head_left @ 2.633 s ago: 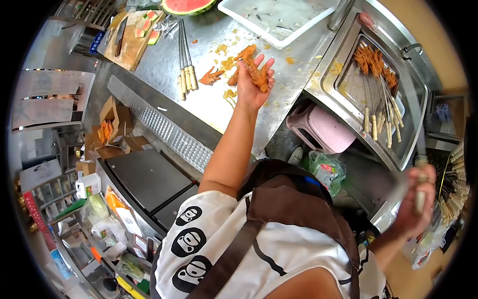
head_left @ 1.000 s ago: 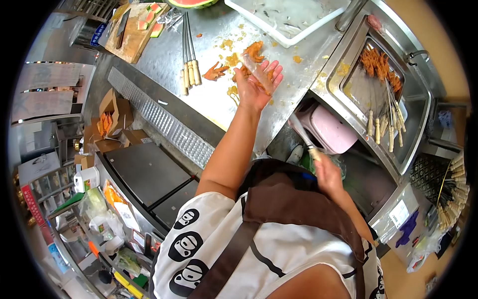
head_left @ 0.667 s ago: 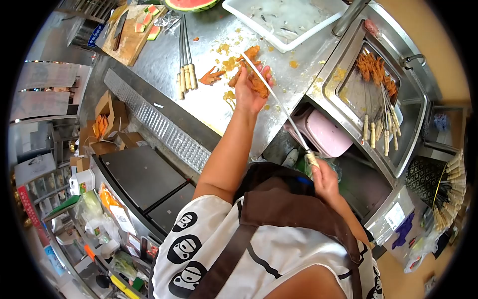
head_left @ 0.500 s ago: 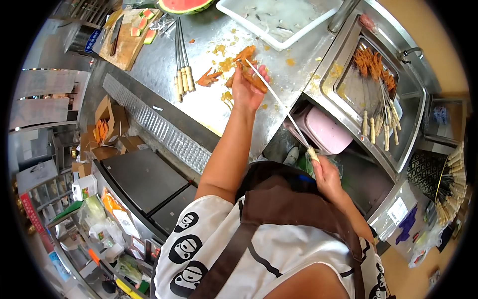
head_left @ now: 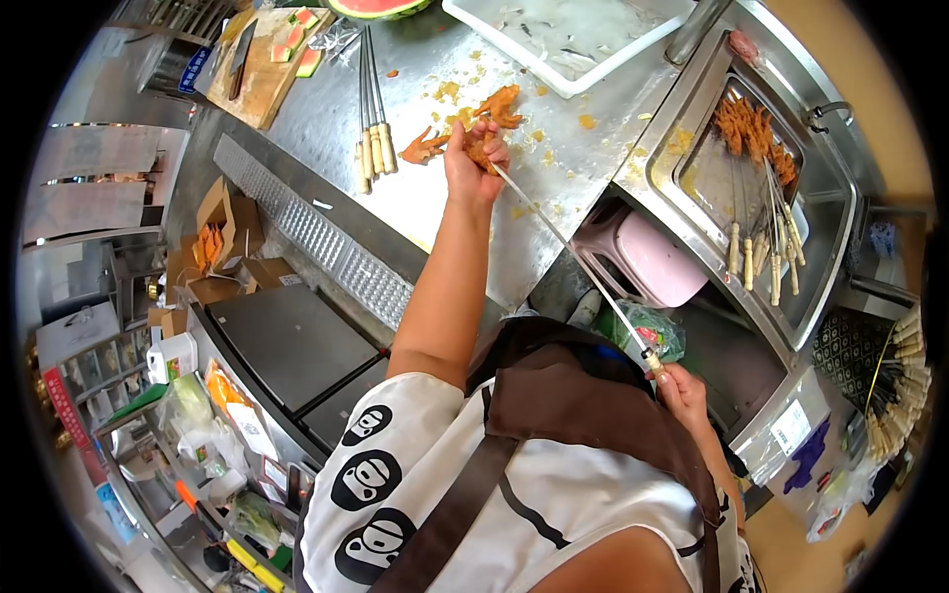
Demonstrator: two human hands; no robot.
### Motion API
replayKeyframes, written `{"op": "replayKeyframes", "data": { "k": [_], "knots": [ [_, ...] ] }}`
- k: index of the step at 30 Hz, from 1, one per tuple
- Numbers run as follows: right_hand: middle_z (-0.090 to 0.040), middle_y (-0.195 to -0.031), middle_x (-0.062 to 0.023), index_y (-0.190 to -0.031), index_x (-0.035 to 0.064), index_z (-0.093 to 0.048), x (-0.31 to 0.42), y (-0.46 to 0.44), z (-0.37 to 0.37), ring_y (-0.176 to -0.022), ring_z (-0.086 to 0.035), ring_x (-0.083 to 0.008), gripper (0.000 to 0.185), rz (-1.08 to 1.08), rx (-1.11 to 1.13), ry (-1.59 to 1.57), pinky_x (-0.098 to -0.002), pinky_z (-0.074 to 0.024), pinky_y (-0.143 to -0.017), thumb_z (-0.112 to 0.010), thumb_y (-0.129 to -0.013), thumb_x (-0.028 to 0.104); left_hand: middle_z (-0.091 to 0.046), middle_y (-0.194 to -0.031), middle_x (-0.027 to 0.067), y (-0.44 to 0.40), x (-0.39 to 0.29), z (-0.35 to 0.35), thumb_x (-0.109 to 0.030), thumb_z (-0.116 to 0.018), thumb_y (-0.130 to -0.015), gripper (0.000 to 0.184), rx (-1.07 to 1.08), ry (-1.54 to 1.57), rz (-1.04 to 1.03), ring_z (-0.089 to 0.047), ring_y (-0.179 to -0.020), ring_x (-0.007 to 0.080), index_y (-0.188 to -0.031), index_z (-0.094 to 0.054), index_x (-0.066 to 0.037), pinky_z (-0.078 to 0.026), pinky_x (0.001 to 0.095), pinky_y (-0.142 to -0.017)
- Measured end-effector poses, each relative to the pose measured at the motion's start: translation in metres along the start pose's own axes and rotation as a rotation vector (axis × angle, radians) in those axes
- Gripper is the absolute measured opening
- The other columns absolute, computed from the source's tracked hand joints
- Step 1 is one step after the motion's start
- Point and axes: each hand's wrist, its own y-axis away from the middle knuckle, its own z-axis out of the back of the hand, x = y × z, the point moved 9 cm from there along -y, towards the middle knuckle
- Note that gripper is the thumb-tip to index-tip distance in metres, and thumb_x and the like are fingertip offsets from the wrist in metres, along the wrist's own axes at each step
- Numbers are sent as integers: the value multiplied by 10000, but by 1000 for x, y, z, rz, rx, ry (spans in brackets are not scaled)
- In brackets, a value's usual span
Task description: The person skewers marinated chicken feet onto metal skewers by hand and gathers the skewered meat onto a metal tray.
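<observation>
The left hand point(head_left: 474, 170) has its fingers curled around an orange-brown chicken foot point(head_left: 480, 151), which lies in the palm and shows between thumb and fingertips. At four to five o'clock from it, the right hand point(head_left: 682, 393) has its fingers closed on the wooden handle of a metal skewer point(head_left: 570, 248). The skewer slants up toward ten to eleven o'clock, its far end meeting the held foot at the palm; whether the point has gone in cannot be told.

Seen from the left hand, a second chicken foot point(head_left: 499, 105) lies on the worktop point(head_left: 554, 148) at one o'clock, just past the fingertips, and a third point(head_left: 423, 148) at nine to ten o'clock, near the knuckles. Farther out at ten o'clock lie loose skewers point(head_left: 374, 119); well apart at three o'clock, loaded skewers point(head_left: 751, 133) rest in a metal tray point(head_left: 707, 183).

Half a second ago the left palm was more open, with the skewer's end reaching beyond it toward the second foot. Now the fingers have folded in, and the right hand sits farther out toward five o'clock.
</observation>
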Motion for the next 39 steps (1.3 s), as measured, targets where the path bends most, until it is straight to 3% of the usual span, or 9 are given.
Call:
{"op": "replayKeyframes", "data": {
  "k": [3, 10, 13, 15, 18, 28, 33, 39],
  "knots": [
    [-557, -680, -23, -888, 25, -612, -4, 3, -1, -637, -498, -82, 205, 20, -3, -6, -231, -420, -606, -513, -895, 205, -541, -818, 100, -4, 1, 7, -397, -364, -928, 396, -8, 29, 35, -402, -525, 120, -800, -504, -50, -357, 224, -452],
    [-587, -706, -38, -879, 27, -614, 12, 4, -2, -657, -525, -86, 203, 29, -15, 64, -238, -435, -622, -519, -893, 206, -546, -850, 94, -3, -5, 7, -476, -291, -927, 480, 41, -6, -3, -398, -521, 115, -817, -504, -59, -355, 220, -449],
    [-582, -691, -37, -869, 34, -616, 2, 8, -1, -633, -525, -93, 194, 56, -16, 68, -239, -437, -607, -528, -888, 205, -541, -845, 139, -3, -6, 6, -497, -256, -924, 550, 45, 50, -11, -397, -518, 111, -846, -505, -12, -342, 199, -419],
    [-578, -676, -36, -863, 40, -619, -12, 9, -3, -607, -525, -102, 187, -18, 8, 56, -234, -436, -589, -535, -885, 206, -536, -833, 132, -3, -6, 4, -499, -253, -923, 555, 40, 48, -8, -396, -515, 113, -833, -506, -14, -340, 199, -416],
    [-570, -667, -36, -863, 45, -622, -4, 10, -5, -598, -519, -97, 188, 57, -24, 15, -228, -433, -576, -536, -885, 211, -536, -831, 131, -2, -4, 2, -495, -247, -925, 555, 59, 69, 14, -396, -513, 114, -820, -504, -14, -339, 200, -413],
    [-572, -673, -35, -863, 41, -623, 6, 11, -3, -614, -514, -87, 193, 22, -33, 55, -229, -433, -595, -530, -888, 208, -536, -828, 126, -4, -1, 3, -444, -236, -943, 512, 54, 88, 36, -382, -504, 111, -797, -491, -25, -326, 204, -406],
    [-568, -676, -26, -864, 41, -624, 12, 12, -1, -628, -510, -80, 198, 0, -18, 50, -228, -432, -605, -537, -885, 217, -526, -806, 94, 1, -7, -2, -400, -276, -947, 422, 70, -94, -55, -363, -502, 106, -826, -492, -58, -311, 206, -418],
    [-560, -665, -20, -856, 41, -623, 11, 12, -1, -627, -508, -75, 201, -1, -14, 32, -223, -430, -603, -544, -882, 223, -491, -757, 59, 3, -3, -6, -382, -293, -948, 387, 107, -35, 4, -354, -504, 101, -852, -501, -69, -299, 213, -426]
  ]
}}
